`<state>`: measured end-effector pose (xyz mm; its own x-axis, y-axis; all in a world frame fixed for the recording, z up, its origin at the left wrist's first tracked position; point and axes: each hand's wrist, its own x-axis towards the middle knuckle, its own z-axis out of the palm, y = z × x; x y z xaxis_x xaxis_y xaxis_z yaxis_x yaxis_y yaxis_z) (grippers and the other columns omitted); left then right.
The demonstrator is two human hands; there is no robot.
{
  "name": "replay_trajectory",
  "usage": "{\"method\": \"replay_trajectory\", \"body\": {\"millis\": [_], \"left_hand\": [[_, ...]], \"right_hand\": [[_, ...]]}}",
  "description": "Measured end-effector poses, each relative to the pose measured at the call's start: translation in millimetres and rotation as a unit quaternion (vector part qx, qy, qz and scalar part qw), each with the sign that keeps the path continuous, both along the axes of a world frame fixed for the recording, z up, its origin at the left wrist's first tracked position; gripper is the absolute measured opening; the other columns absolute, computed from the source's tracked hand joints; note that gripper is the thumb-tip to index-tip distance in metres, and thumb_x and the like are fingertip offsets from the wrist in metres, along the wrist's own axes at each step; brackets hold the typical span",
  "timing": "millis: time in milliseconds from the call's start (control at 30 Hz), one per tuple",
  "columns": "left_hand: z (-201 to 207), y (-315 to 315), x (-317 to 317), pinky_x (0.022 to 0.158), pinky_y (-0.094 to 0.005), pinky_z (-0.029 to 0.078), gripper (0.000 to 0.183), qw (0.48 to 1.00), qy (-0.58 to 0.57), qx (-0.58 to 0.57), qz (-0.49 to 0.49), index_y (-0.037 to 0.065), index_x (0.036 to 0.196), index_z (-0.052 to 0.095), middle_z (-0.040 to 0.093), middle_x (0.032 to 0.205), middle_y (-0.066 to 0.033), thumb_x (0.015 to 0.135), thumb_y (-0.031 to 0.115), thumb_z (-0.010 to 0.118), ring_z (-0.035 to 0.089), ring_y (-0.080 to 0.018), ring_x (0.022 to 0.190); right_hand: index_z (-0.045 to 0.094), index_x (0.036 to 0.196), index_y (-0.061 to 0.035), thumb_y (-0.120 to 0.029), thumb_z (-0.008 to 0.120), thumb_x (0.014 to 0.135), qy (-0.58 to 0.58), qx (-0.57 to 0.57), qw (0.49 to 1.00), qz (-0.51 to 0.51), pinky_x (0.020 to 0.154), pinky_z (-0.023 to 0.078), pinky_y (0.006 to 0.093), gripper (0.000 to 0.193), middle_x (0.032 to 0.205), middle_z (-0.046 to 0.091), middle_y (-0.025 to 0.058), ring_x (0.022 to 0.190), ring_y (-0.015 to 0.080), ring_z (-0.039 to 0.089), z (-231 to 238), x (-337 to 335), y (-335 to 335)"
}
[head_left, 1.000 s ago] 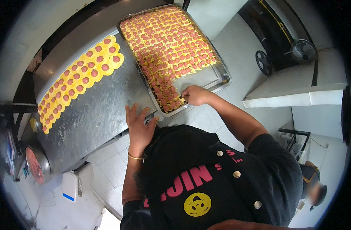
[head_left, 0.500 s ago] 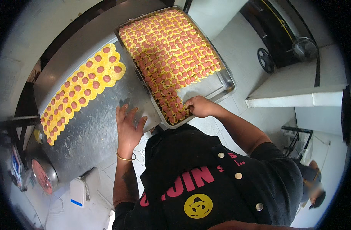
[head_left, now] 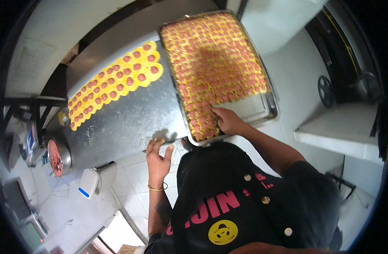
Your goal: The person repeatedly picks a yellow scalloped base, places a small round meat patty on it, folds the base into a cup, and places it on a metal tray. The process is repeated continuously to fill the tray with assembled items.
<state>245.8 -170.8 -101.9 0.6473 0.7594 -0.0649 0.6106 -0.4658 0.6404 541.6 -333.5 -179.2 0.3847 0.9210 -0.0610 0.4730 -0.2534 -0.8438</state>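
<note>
Fingers of the right hand (head_left: 228, 120) curl down onto the near rows of sausage-topped pieces (head_left: 211, 72) in the metal tray (head_left: 268, 111); fingertips hidden among the pieces, so whether they pinch 1 cannot be told. Left hand (head_left: 158, 157) half open, palm up-turned toward the camera, fingers loosely spread at the near edge of the steel table (head_left: 130, 122); something small and pale sits at its fingertips, too small to identify, grip unclear. Gold bangle (head_left: 156, 188) on that wrist. Person's black shirt (head_left: 244, 207) fills the lower frame and hides the table edge and the tray's near corner below the hands. Tray is rectangular, long axis running away from the person toward the top of the view, slightly tilted right at the far end; near end overhangs or meets the table edge, cannot tell which. Tray packed with yellow-and-pink pieces in tight rows, except a bare metal patch at the near right corner, just beside the right hand. Left of the tray, directly on the table, a band of yellow rounds with pink centres (head_left: 113, 82), several rows wide, long axis slanting from near-left to far-right, well apart from both hands. At far left, a round metal bowl (head_left: 57, 156) holding something pink; contents blurred. A white device (head_left: 89, 183) lies below the table, on the floor side.
</note>
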Motion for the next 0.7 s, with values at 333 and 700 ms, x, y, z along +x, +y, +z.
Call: {"method": "replay_trajectory", "body": {"millis": [333,700], "left_hand": [[-28,41,-45,0.066,-0.0328,0.051,0.021,0.972,-0.169,-0.036,0.158,-0.001,0.084,0.063,0.068,0.085,-0.0104,0.092,0.015,0.074,0.064,-0.0187,0.073],[-73,122,-26,0.059,-0.0252,0.05,0.008,0.862,-0.322,-0.372,0.121,0.005,0.105,0.066,0.062,0.082,0.002,0.103,0.009,0.06,0.059,-0.007,0.068]], "right_hand": [[0.068,0.113,-0.0006,-0.013,0.066,0.087,-0.14,0.051,0.988,0.045,0.078,0.052,0.0505,0.028,0.095,0.066,0.0193,0.086,0.0392,0.066,75,-18,33],[0.074,0.113,-0.0034,-0.017,0.054,0.094,-0.55,-0.118,0.819,0.116,0.097,0.044,0.043,0.031,0.125,0.067,0.0135,0.121,0.0274,0.058,32,-39,280]]}}
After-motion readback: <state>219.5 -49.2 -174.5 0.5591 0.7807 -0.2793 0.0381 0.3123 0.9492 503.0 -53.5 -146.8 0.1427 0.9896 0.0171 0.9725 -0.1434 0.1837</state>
